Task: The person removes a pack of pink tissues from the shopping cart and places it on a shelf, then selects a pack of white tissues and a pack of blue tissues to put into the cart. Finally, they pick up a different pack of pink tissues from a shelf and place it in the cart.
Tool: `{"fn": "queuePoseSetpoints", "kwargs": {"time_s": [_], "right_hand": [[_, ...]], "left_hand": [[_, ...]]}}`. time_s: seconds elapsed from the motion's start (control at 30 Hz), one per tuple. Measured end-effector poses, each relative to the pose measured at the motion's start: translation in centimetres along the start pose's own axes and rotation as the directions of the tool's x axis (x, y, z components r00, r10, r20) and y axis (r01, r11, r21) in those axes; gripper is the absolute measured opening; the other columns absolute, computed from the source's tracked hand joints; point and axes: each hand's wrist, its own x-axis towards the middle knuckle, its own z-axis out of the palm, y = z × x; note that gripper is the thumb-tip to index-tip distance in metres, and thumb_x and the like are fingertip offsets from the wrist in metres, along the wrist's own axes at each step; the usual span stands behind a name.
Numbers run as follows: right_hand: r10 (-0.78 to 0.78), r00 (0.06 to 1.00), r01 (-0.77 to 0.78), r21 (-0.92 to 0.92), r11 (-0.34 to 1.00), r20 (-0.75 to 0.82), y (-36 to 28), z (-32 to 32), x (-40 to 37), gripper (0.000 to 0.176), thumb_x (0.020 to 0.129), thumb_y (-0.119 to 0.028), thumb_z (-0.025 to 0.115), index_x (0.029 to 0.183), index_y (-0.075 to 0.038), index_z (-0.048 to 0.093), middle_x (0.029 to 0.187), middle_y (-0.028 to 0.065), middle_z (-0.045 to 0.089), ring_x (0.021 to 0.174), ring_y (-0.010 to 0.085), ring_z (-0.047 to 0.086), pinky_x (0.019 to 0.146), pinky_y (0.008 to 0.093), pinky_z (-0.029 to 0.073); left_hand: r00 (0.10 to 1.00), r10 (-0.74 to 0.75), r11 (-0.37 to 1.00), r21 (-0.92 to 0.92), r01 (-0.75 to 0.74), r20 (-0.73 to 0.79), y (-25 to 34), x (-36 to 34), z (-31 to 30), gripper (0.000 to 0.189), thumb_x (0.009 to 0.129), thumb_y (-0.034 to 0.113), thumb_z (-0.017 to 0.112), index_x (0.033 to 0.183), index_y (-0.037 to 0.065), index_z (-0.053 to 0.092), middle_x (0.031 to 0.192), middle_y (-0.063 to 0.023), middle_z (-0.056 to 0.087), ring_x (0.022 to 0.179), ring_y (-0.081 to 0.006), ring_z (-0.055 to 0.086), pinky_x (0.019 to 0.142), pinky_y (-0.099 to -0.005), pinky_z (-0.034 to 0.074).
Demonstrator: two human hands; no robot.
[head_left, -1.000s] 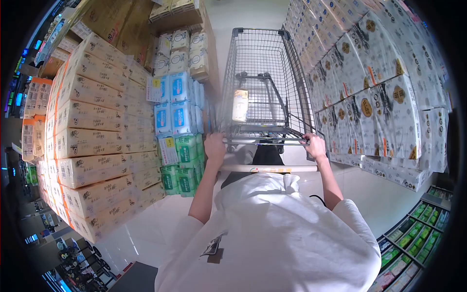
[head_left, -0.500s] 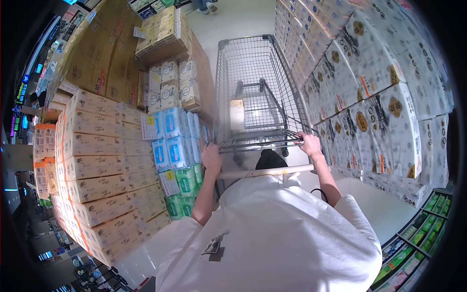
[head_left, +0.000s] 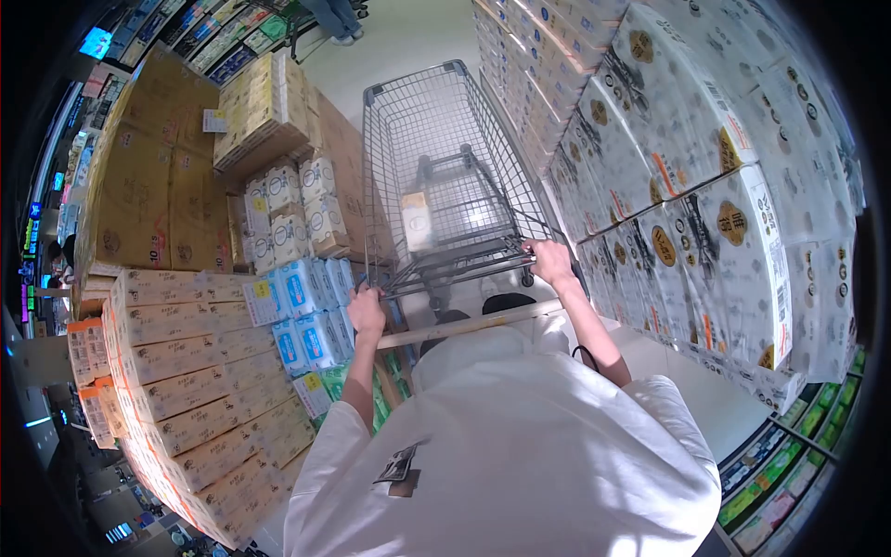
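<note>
A wire shopping cart (head_left: 444, 74) stands in front of me, its basket stretching away up the aisle. My left hand (head_left: 367, 311) is closed around the near left corner of its frame, beside blue tissue packs (head_left: 304, 288). On the near right side, my right hand (head_left: 552, 264) wraps round the dark frame at the basket's back edge. Both forearms pass over a pale handle bar (head_left: 464, 327) close to my body. One cream-and-white pack (head_left: 417, 221) lies in the basket, toward its left side.
Stacked beige tissue packs (head_left: 186, 371) and brown cartons (head_left: 148, 176) line the left. White wrapped packs (head_left: 640, 251) form a tall wall on the right, close to the cart. A person's legs (head_left: 334, 19) show at the aisle's far end. Shelves (head_left: 798, 464) curve at lower right.
My view has turned, so the cart now sits further left and slants. Both hands keep their hold on its frame. The person's legs at the far end show more.
</note>
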Motion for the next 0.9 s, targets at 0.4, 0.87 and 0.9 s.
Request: {"fn": "queuePoseSetpoints", "kwargs": {"time_s": [0.4, 0.87, 0.9], "right_hand": [[-0.021, 0.999, 0.018, 0.057, 0.998, 0.041, -0.3, -2.8, 5.1, 0.043, 0.07, -0.007, 0.076, 0.112, -0.018, 0.073, 0.088, 0.0169, 0.074, 0.09, 0.0351, 0.072, 0.081, 0.0459, 0.057], [-0.05, 0.999, 0.05, 0.059, 0.997, 0.013, -1.9, -4.1, 13.9, 0.033, 0.075, -0.008, 0.072, 0.107, -0.017, 0.072, 0.091, 0.013, 0.075, 0.091, 0.0339, 0.072, 0.083, 0.0455, 0.056], [-0.039, 0.999, 0.037, 0.071, 0.997, 0.024, -2.3, -4.3, 14.6, 0.033, 0.075, -0.008, 0.072, 0.107, -0.017, 0.072, 0.091, 0.0131, 0.075, 0.091, 0.0339, 0.072, 0.083, 0.0455, 0.056]], "left_hand": [[1.0, -0.016, 0.999, 0.031, 0.016, -0.001, 1.2, 5.6, -1.2, 0.017, 0.079, 0.001, 0.069, 0.086, 0.016, 0.074, 0.105, -0.0056, 0.068, 0.117, -0.0359, 0.06, 0.085, -0.0447, 0.058], [0.997, 0.011, 0.998, 0.06, -0.006, -0.08, -0.3, 15.7, -2.3, 0.009, 0.082, 0.011, 0.069, 0.081, 0.017, 0.076, 0.095, -0.0062, 0.07, 0.103, -0.0293, 0.066, 0.077, -0.0446, 0.058], [0.998, -0.004, 0.999, 0.041, 0.007, -0.069, -0.5, 16.6, -2.4, 0.011, 0.082, 0.01, 0.068, 0.08, 0.016, 0.076, 0.094, -0.0065, 0.07, 0.102, -0.0297, 0.066, 0.077, -0.0446, 0.058]]}}
